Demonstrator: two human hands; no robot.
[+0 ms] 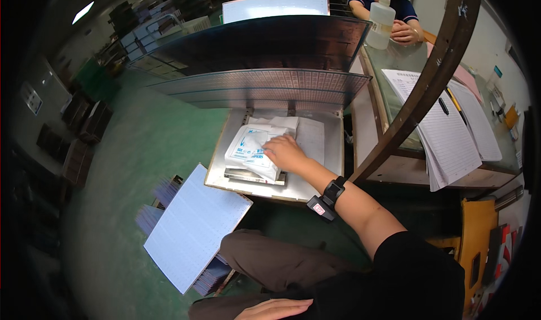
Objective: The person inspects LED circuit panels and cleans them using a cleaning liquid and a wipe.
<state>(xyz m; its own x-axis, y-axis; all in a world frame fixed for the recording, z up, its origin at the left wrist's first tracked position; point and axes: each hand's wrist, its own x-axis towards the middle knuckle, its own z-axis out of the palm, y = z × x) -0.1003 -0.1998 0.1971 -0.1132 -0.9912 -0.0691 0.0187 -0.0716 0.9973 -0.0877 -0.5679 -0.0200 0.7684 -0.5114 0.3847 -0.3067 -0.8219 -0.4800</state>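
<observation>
A white, blue-printed soft packet [243,144] lay over a silvery slab [248,177] on the metal bench [333,151], above green flooring [135,151]. The right hand [286,152] touched it; the left hand [275,310] lay low. Neither grip's closure could be determined.

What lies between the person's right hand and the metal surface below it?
In the head view, the right hand touches a white package, which lies between it and the metal surface; a metallic block shows under the package's near edge.

You're in a factory workshop: green floor [121,168], stacked panels [197,230], a squeeze bottle [380,22] on a bench [407,56] and, though blurred, probably storage racks [127,21] beyond.
</observation>
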